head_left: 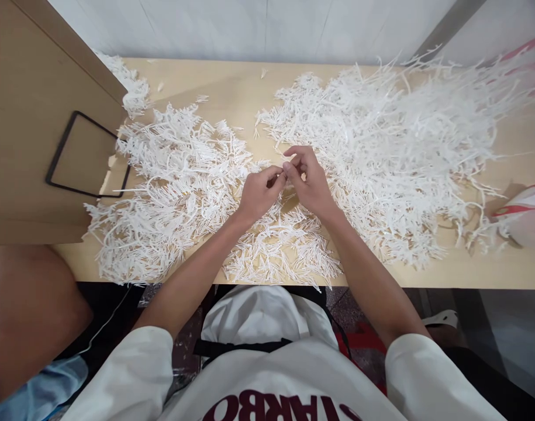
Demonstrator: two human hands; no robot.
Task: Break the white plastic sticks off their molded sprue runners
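My left hand [262, 190] and my right hand [308, 178] meet over the middle of the table, fingertips touching or nearly so. Both are closed in a pinch, thumb against finger. Whatever lies between the fingertips is too small to make out. Around and beneath them spread thin white plastic-looking strands: a heap on the left [175, 152], a larger, taller tangle on the right [381, 134], and a flatter scatter of short pieces [285, 251] between my forearms at the front edge.
A cardboard box [43, 117] stands at the left with a black rectangular frame [61, 146] against it. A bag with red-and-white markings [525, 213] sits at the right. The light wood table [232, 88] backs onto a pale wall. Another person's arm [34, 310] is close at my left.
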